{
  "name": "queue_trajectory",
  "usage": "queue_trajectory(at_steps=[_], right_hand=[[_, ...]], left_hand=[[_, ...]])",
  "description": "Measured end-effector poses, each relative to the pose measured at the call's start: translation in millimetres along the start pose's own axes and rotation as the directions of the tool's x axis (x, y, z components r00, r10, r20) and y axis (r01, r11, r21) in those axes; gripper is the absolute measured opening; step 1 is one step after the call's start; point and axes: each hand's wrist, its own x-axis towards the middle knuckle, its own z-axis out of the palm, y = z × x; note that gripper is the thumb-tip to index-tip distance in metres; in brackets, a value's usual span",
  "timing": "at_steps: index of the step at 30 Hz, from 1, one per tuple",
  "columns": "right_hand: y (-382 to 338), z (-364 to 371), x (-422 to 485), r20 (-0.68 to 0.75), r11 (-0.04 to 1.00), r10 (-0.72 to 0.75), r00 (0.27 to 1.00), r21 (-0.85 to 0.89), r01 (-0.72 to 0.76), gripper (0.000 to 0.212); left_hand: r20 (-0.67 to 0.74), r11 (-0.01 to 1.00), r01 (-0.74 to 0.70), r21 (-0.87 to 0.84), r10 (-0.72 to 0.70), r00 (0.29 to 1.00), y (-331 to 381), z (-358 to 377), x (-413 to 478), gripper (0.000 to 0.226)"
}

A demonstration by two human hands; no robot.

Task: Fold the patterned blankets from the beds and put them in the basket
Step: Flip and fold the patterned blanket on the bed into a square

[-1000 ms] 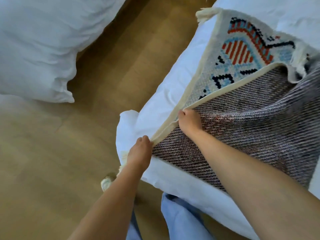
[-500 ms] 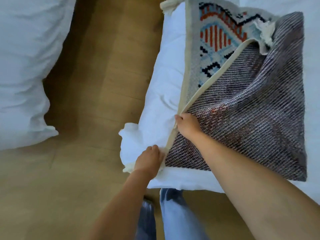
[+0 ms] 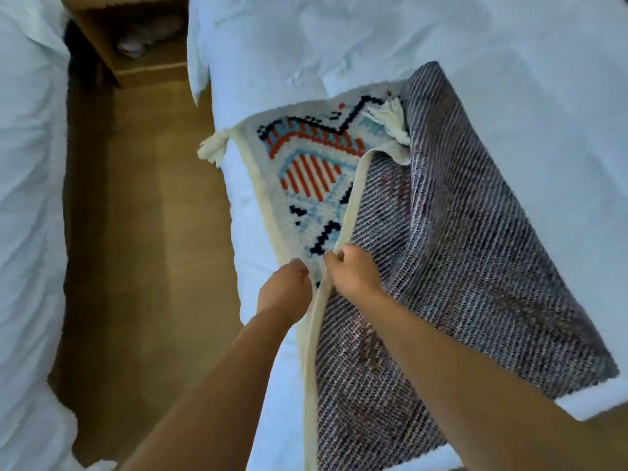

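Two hands work the same seam at the middle of the frame: my right hand [image 3: 353,271] and my left hand [image 3: 285,288], nearly touching, both on the cream border [image 3: 353,198] of the patterned blanket [image 3: 458,266]. The blanket lies on the white bed [image 3: 509,45] and spreads away from my fingers to the upper centre and the lower right. Its long axis runs from near the tassel [image 3: 214,149] down to the bottom edge, roughly in line with my forearms. One layer is turned over, so the grey striped back faces up on the right, and a wedge of red, blue and black pattern shows above my knuckles. My right hand is nearer that turned layer; its fingers are curled and pinch its border. My left hand is clenched on the edge of the layer beneath, just left of the seam, its fingertips hidden. I judge the next move must bring edge onto edge along that axis. No basket is in view.
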Motion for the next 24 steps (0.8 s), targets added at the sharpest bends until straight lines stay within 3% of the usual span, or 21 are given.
queue_trajectory(at_steps=[6,9,14,18,21,24], right_hand=[[0,-46,51,-0.086,0.984,0.091,0.992,0.160,-0.076,0.035],[6,-62,68,-0.113,0.966,0.142,0.983,0.233,-0.113,0.030],[24,-75,85,-0.074,0.966,0.143,0.987,0.226,-0.123,0.017],[32,-74,99,-0.107,0.945,0.219,0.970,0.271,-0.183,0.017],[29,-72,113,-0.151,0.935,0.271,0.951,0.277,-0.222,0.015],[20,-65,137,-0.183,0.912,0.348,0.920,0.294,-0.286,0.032]], left_hand=[[-0.069,0.977,-0.163,0.135,0.174,0.982,82,-20,81,0.026],[-0.034,0.878,-0.322,0.354,0.357,0.934,117,-18,116,0.029],[0.016,0.695,-0.430,0.576,0.517,0.856,155,-10,166,0.036],[0.017,0.668,-0.441,0.600,0.540,0.842,169,-3,201,0.044],[0.104,0.590,-0.508,0.627,0.583,0.805,181,1,226,0.048],[0.205,0.490,-0.593,0.639,0.634,0.745,185,3,249,0.049]])
